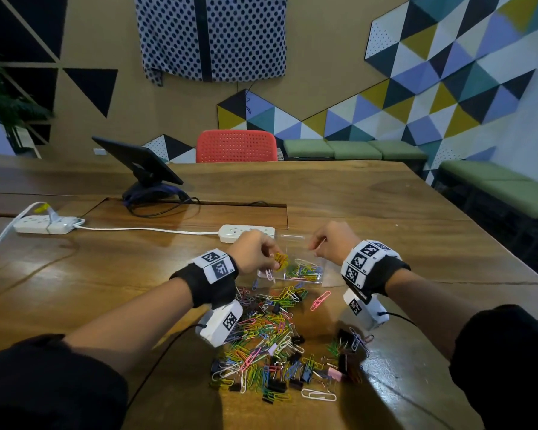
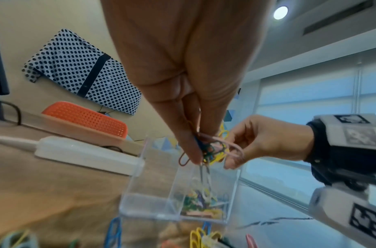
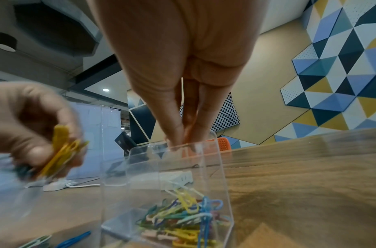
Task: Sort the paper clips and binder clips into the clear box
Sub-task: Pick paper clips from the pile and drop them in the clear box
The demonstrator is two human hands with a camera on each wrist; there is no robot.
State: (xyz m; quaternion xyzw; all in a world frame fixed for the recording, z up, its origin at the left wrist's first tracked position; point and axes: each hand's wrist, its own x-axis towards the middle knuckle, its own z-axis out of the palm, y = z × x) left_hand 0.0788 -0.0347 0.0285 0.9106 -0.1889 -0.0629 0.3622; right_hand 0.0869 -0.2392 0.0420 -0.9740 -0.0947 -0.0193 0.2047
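Observation:
My left hand pinches a bunch of coloured paper clips, mostly yellow, just above the clear box. The box's right compartment holds many paper clips; its left compartment looks empty. My right hand pinches the box's far rim. A loose pile of paper clips mixed with black binder clips lies on the table in front of the box.
A white power strip lies just behind the box, and another sits far left with its cable running across. A tablet on a stand and a red chair are at the back. The wooden table ends at the right.

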